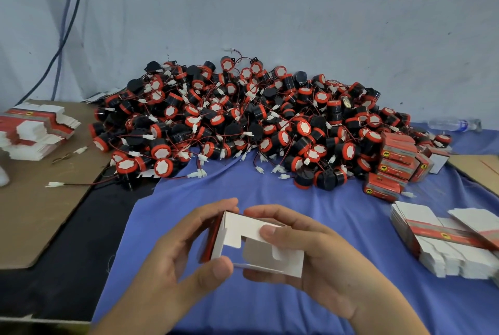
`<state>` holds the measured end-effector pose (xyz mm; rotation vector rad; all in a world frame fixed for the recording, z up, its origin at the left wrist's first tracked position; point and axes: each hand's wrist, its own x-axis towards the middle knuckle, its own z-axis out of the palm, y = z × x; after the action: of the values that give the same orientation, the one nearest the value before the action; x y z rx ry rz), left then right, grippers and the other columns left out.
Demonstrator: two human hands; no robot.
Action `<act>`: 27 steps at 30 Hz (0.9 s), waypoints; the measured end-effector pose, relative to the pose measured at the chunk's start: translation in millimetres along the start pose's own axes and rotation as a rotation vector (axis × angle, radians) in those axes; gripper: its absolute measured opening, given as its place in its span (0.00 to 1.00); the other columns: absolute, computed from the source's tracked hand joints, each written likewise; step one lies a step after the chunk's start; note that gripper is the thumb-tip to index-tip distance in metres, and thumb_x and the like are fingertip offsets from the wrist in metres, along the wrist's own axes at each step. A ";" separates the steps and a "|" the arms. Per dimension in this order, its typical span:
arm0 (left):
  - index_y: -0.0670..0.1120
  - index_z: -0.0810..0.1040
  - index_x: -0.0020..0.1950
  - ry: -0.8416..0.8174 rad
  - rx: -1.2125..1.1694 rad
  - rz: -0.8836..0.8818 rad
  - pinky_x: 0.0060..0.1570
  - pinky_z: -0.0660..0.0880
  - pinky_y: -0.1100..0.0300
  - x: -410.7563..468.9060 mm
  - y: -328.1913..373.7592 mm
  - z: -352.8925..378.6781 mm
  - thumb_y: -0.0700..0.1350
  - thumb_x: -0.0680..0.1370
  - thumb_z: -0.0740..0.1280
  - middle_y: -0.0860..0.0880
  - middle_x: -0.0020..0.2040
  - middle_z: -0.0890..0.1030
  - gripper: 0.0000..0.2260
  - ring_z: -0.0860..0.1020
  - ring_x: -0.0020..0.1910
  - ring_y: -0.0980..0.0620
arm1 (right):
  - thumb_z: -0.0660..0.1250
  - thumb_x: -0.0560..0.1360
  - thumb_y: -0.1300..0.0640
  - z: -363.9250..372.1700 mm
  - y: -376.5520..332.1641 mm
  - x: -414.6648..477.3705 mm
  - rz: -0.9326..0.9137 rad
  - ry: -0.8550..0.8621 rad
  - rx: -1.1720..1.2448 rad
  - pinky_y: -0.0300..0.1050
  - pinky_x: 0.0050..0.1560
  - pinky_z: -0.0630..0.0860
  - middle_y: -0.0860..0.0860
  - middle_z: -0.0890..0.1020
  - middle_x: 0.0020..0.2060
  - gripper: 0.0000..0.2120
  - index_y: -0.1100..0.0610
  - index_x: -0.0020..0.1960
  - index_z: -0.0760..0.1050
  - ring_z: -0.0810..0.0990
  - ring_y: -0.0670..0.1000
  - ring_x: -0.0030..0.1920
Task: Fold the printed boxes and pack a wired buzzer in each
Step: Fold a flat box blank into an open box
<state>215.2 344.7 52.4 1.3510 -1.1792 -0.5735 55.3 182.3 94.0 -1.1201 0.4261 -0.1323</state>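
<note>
A half-folded printed box (252,244), white inside and red outside, is held low over the blue cloth (297,194) with its end flaps open toward me. My left hand (172,261) grips its left side, thumb at the lower corner. My right hand (313,251) grips the right side, with the thumb pressing a white flap. A big heap of black and red wired buzzers (243,118) lies beyond, against the wall.
Flat box blanks are stacked at the right (445,245) and on brown cardboard at the left (35,129). Several folded red boxes (397,164) sit at the heap's right end. A plastic bottle (453,124) lies at the far right. Cables (63,32) hang down the wall.
</note>
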 end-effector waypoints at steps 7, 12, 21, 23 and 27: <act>0.62 0.75 0.71 0.094 0.013 0.026 0.67 0.72 0.55 -1.1 -4.0 8.3 0.70 0.71 0.72 0.54 0.71 0.77 0.30 0.73 0.73 0.54 | 0.72 0.73 0.57 3.2 2.3 4.6 -0.024 0.017 -0.102 0.64 0.61 0.80 0.57 0.81 0.63 0.16 0.55 0.60 0.81 0.76 0.58 0.53; 0.58 0.75 0.73 0.019 -0.124 -0.009 0.68 0.69 0.66 -2.0 -0.9 0.5 0.70 0.67 0.75 0.52 0.72 0.76 0.37 0.71 0.75 0.53 | 0.73 0.72 0.57 1.7 5.6 4.5 -0.051 0.062 -0.153 0.74 0.66 0.71 0.52 0.83 0.56 0.15 0.53 0.59 0.83 0.76 0.57 0.50; 0.56 0.86 0.56 0.225 -0.190 -0.090 0.52 0.78 0.67 1.8 12.0 18.1 0.49 0.70 0.78 0.49 0.56 0.86 0.15 0.83 0.56 0.52 | 0.69 0.80 0.61 13.8 13.1 5.0 -0.110 0.158 -0.229 0.53 0.55 0.82 0.48 0.85 0.53 0.09 0.48 0.50 0.84 0.79 0.50 0.47; 0.54 0.86 0.55 0.256 -0.199 -0.094 0.51 0.79 0.64 2.2 10.6 22.4 0.46 0.69 0.81 0.46 0.53 0.86 0.16 0.84 0.52 0.50 | 0.68 0.80 0.62 16.5 13.4 3.9 -0.138 0.175 -0.276 0.46 0.50 0.80 0.44 0.85 0.50 0.11 0.48 0.49 0.84 0.80 0.47 0.46; 0.52 0.87 0.52 0.353 -0.205 -0.090 0.47 0.80 0.63 3.2 5.3 27.9 0.45 0.68 0.75 0.45 0.50 0.86 0.14 0.84 0.48 0.48 | 0.68 0.81 0.58 14.8 13.1 3.8 -0.186 0.146 -0.322 0.41 0.50 0.80 0.37 0.85 0.47 0.10 0.45 0.51 0.85 0.82 0.42 0.47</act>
<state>190.3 330.9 53.1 1.2709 -0.7568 -0.4811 63.2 199.3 86.7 -1.4728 0.4839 -0.3183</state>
